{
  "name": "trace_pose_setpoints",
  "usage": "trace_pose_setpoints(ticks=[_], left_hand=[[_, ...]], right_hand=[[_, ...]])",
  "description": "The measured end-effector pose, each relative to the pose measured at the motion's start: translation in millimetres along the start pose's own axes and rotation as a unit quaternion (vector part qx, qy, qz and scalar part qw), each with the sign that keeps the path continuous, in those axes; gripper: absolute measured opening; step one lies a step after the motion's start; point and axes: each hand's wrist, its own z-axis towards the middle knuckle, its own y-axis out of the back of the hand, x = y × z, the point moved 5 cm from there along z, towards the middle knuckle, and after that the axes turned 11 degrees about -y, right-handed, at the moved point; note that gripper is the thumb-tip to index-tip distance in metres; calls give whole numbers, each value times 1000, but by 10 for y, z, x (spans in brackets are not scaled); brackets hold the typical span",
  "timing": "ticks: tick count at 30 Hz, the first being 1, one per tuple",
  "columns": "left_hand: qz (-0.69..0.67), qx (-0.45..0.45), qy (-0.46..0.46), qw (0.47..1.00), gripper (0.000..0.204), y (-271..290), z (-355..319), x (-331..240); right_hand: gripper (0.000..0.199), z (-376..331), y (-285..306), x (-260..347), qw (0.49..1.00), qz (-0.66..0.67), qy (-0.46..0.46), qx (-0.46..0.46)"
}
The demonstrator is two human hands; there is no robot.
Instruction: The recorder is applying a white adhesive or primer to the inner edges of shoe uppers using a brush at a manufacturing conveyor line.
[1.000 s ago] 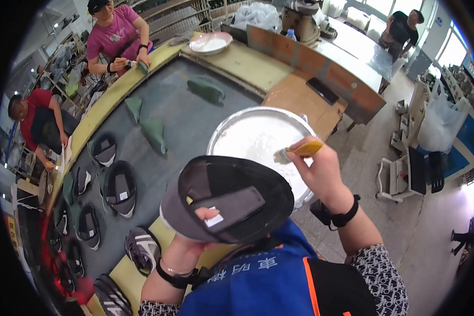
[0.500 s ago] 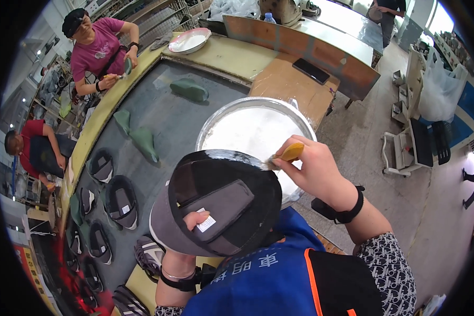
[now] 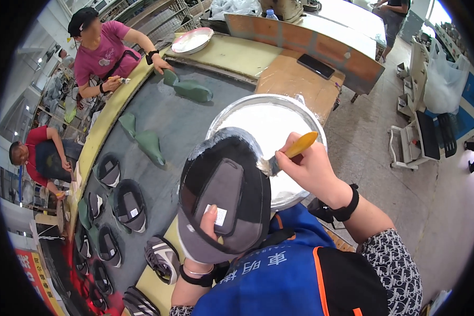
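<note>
**Brush at the edge of the shoe upper, over the glue pan**

I see my left hand (image 3: 211, 224) gripping a black and grey shoe upper (image 3: 224, 195) from below, holding it up flat with its inner side towards the camera. The thumb (image 3: 209, 217) presses onto the grey lining just beside a small white label (image 3: 220, 216); the other fingers are hidden behind the piece, so I cannot tell how they lie. A dark band sits on that wrist.

My right hand (image 3: 313, 168) is curled round a yellow-handled brush (image 3: 291, 151), fingers pressed together on the handle. The bristle end touches the upper's right edge, where a pale wet-looking strip runs along the rim. A black wristband (image 3: 347, 203) is on that wrist.

Both hands and the upper are above the near rim of a round metal pan of white paste (image 3: 268, 118), which rests on the bench in front of me. Left of it lies a curved grey conveyor belt (image 3: 179, 121) with a yellow border, carrying green shoe lasts (image 3: 147, 142) and a row of more dark uppers (image 3: 129, 205). A black phone (image 3: 316, 66) lies on the wooden bench top beyond the pan.

A person in a pink shirt (image 3: 102, 50) works at the belt's far side, and another in a red shirt (image 3: 37, 152) sits to the left.
</note>
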Motion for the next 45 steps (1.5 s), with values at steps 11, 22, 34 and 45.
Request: trace_pose_setpoints(ticks=[11, 22, 34, 45], left_hand=[[-62, 198, 164, 964, 18, -16, 249, 240], [61, 122, -43, 990, 33, -100, 473, 219], [302, 99, -472, 822, 40, -490, 463, -183], [208, -245, -481, 816, 52, -195, 925, -39]], right_hand=[[11, 172, 147, 396, 990, 25, 140, -10], [22, 40, -44, 349, 985, -112, 88, 94], [31, 76, -61, 481, 976, -97, 183, 60], [28, 138, -168, 183, 951, 77, -89, 285]])
